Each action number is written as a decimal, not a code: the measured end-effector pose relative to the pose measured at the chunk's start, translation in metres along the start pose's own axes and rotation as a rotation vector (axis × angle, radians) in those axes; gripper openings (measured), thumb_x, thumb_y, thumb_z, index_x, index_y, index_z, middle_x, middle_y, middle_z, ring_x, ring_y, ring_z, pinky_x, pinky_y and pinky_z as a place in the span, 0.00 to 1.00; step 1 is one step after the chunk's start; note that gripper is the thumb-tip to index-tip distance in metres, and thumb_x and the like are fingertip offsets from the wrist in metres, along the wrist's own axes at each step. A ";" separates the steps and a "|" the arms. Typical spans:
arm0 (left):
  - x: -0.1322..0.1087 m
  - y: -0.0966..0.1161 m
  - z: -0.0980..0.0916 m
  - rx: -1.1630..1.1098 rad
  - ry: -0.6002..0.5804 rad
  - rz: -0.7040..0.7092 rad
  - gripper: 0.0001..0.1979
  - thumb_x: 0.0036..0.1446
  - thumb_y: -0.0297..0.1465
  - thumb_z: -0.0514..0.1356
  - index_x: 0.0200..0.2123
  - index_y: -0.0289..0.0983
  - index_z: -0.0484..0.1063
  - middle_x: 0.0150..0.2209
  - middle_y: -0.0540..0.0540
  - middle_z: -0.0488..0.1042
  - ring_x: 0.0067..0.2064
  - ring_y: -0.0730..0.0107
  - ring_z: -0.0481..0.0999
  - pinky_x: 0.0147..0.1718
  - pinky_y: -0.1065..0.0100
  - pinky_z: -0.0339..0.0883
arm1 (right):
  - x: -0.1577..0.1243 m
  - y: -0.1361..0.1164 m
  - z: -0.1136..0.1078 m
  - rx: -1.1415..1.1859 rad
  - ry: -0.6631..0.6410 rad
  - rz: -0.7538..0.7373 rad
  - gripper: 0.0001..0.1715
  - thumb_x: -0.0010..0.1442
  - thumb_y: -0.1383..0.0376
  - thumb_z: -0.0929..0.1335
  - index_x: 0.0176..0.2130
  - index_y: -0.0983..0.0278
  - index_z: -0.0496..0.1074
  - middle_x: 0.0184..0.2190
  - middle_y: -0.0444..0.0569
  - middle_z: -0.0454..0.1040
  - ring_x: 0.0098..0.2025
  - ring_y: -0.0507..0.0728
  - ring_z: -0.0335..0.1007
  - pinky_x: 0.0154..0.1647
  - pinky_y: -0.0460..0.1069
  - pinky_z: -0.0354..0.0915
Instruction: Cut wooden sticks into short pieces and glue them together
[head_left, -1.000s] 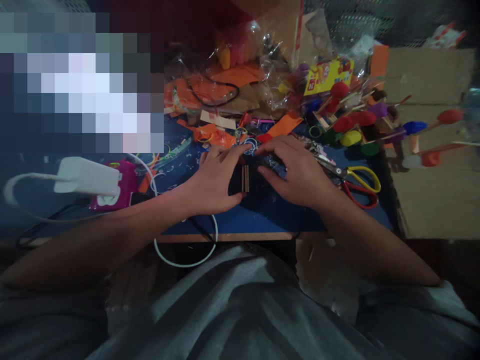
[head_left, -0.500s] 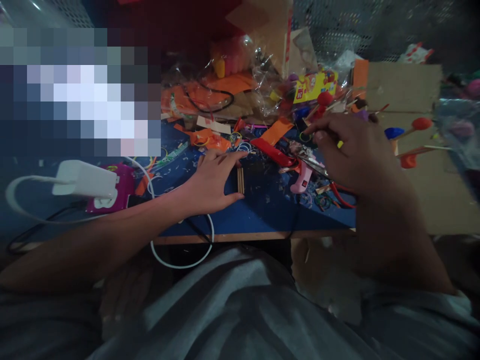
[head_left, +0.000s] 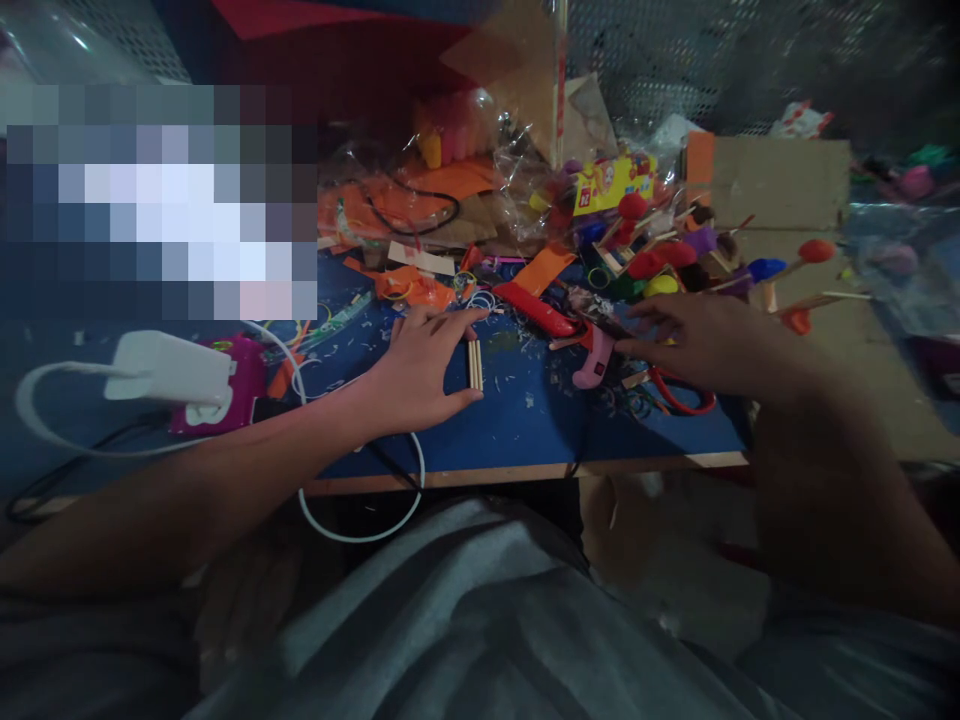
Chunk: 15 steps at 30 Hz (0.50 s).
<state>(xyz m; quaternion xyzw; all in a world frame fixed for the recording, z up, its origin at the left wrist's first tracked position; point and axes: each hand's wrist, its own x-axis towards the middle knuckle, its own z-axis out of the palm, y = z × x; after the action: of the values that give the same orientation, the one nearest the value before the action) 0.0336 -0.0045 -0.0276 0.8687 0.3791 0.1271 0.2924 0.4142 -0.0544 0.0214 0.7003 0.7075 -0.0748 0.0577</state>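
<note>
Several short wooden sticks [head_left: 475, 366] lie side by side on the blue tabletop [head_left: 525, 430]. My left hand [head_left: 420, 368] rests beside them, its thumb tip at their near end and its index finger at their far end, bracketing the bundle. To the right, my right hand [head_left: 697, 335] hovers with thumb and fingers apart and nothing visible in its grasp. Its fingertips are close to a pink glue gun [head_left: 595, 360] and a metal tool, partly hidden by the hand, near a red handle [head_left: 684, 400]. A red cutter-like tool [head_left: 536, 308] lies between the hands.
Balloon-like coloured pieces on sticks [head_left: 667, 260] pile up behind my right hand, beside cardboard [head_left: 780, 185]. Orange paper scraps [head_left: 416, 285] and rubber bands litter the middle. A white charger [head_left: 171, 368] sits in a magenta socket box [head_left: 244, 370], its white cable looping over the front edge.
My right hand has come down and nearer from the coloured pieces to beside the glue gun, its fingers now spread. My left hand stays at the sticks. The view has shifted slightly.
</note>
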 end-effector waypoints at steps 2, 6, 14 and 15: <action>0.000 0.001 0.000 0.001 -0.008 -0.007 0.52 0.59 0.39 0.76 0.81 0.39 0.59 0.67 0.37 0.78 0.70 0.38 0.66 0.75 0.39 0.58 | 0.001 0.000 0.009 0.004 -0.020 -0.014 0.36 0.68 0.45 0.72 0.64 0.65 0.81 0.54 0.62 0.88 0.54 0.75 0.87 0.54 0.62 0.76; -0.001 0.002 -0.001 -0.001 -0.020 -0.027 0.52 0.60 0.39 0.74 0.82 0.37 0.58 0.68 0.37 0.77 0.71 0.38 0.64 0.76 0.39 0.57 | -0.001 0.006 0.018 0.018 0.020 -0.043 0.30 0.65 0.52 0.72 0.60 0.65 0.82 0.50 0.60 0.89 0.54 0.75 0.87 0.54 0.63 0.77; 0.000 0.002 0.000 0.009 0.001 -0.020 0.51 0.61 0.38 0.74 0.82 0.39 0.58 0.67 0.37 0.78 0.69 0.40 0.66 0.75 0.38 0.58 | -0.011 0.027 0.031 -0.034 0.210 0.185 0.23 0.65 0.52 0.73 0.56 0.57 0.83 0.47 0.54 0.90 0.50 0.73 0.86 0.41 0.58 0.69; 0.000 0.002 0.000 0.012 0.004 -0.018 0.50 0.61 0.38 0.74 0.81 0.39 0.58 0.67 0.36 0.78 0.69 0.40 0.66 0.76 0.38 0.58 | -0.010 0.028 0.033 -0.050 0.207 0.206 0.23 0.65 0.53 0.73 0.56 0.57 0.83 0.47 0.54 0.90 0.49 0.73 0.86 0.40 0.57 0.68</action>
<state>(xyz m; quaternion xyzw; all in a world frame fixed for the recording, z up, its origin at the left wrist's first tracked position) 0.0347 -0.0060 -0.0262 0.8667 0.3882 0.1240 0.2877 0.4412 -0.0705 -0.0100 0.7715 0.6357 0.0221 0.0092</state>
